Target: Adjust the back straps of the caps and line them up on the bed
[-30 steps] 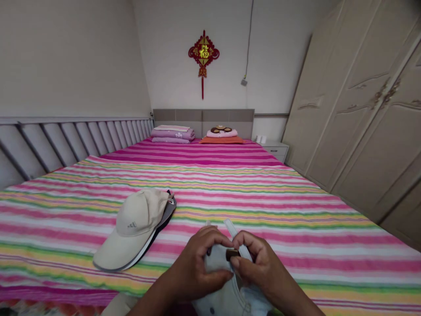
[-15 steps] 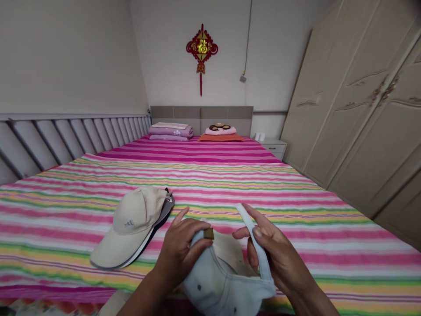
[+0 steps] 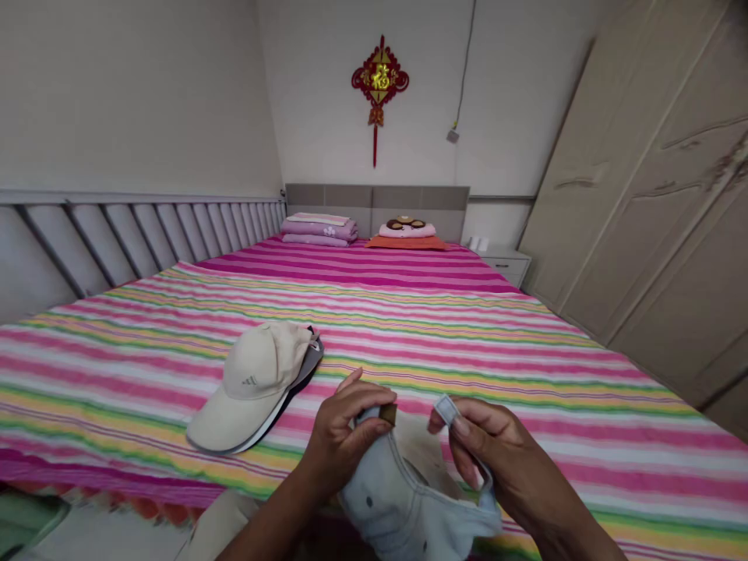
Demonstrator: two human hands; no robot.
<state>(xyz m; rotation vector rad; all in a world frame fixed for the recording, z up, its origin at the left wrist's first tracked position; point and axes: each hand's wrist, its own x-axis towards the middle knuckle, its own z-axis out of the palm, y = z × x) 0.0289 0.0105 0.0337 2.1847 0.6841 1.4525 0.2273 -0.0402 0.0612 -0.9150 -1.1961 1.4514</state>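
Observation:
A pale blue cap (image 3: 391,487) is held at the near edge of the bed, its back opening facing up. My left hand (image 3: 344,428) pinches the cap's edge beside a small brass-coloured buckle (image 3: 387,414). Between the thumb and fingers of my right hand (image 3: 488,444) is the loose end of the cap's back strap (image 3: 447,408), which curves up from the other side of the opening. Strap end and buckle are apart. To the left, a cream cap (image 3: 257,370) lies stacked on a darker one.
A striped sheet (image 3: 526,366) covers the bed. Folded purple bedding (image 3: 320,230) and an orange and pink pile (image 3: 406,238) rest by the headboard (image 3: 421,204). A metal railing (image 3: 140,234) runs along the left, and a wardrobe (image 3: 619,226) stands on the right.
My right hand has shifted its grip to the strap's tip, bending it over towards the buckle. My left hand keeps hold near the buckle. The view has turned slightly left.

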